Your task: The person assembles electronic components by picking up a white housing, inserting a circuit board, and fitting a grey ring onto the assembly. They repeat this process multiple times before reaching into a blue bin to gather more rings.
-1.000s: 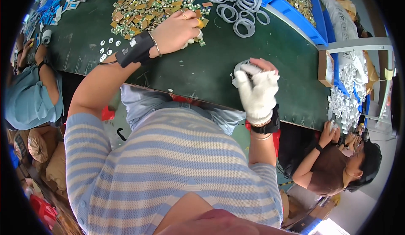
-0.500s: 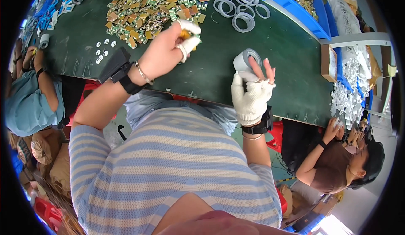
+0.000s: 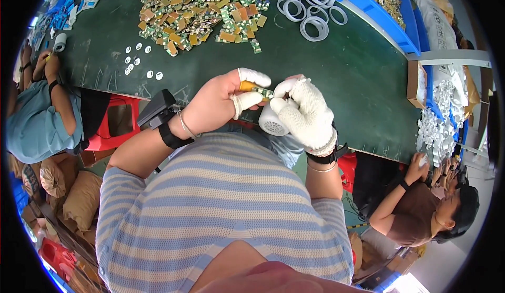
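Observation:
Both hands are close together above the near edge of the green table. My left hand, with white covers on thumb and forefinger, pinches a small green circuit board with a yellowish piece beside it. On my right hand is a white knitted glove; its fingers are curled round a grey-white roll with a holed end face. The gloved fingertips meet the free end of the circuit board, and part of the roll is hidden behind them.
A big heap of small circuit boards lies at the back. Grey rings are stacked right of it, beside blue bins. Several white round stickers lie at left. Co-workers sit at both sides.
My left hand has come back from the heap, toward me and right, with the circuit board. My right hand has moved left and turned, now curled round the roll and touching the board.

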The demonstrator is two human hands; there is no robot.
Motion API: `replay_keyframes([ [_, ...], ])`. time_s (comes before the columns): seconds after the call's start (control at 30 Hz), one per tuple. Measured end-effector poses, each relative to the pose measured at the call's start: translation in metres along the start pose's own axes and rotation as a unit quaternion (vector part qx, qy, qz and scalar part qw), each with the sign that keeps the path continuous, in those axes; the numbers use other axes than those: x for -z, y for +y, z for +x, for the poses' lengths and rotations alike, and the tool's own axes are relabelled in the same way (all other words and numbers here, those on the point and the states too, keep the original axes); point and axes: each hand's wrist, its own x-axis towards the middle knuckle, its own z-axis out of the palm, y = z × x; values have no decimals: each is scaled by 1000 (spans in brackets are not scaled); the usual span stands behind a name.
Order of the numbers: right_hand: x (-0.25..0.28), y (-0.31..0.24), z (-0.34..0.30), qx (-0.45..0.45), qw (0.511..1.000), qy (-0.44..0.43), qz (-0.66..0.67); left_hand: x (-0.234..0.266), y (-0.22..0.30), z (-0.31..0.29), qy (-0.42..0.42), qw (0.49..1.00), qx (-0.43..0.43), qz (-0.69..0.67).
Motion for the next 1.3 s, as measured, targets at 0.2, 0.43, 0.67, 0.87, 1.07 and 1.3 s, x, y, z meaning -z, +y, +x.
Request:
replay_keyframes([
  [0.2, -2, 0, 5, -27, 999, -16, 33, 1, 2, -6, -30, 998, -55, -7],
  [0.43, -3, -7, 9, 18, 998, -12, -51, -1, 7, -13, 18, 988, -40, 147],
  [0.67, -1, -2, 7, 39, 999, -24, -11, 0, 9, -14, -15, 986, -28, 161],
  [0.87, 2, 9, 7, 77, 995, -54, 41, 0, 4, -13, -51, 997, 37, -34],
  [1.07, 3, 7, 7, 66, 995, -56, 48, 1, 5, -11, -40, 999, 29, -2],
  [1.3, 5, 2, 4, 25, 998, -52, 31, -2, 2, -14, 1, 1000, 2, -19],
])
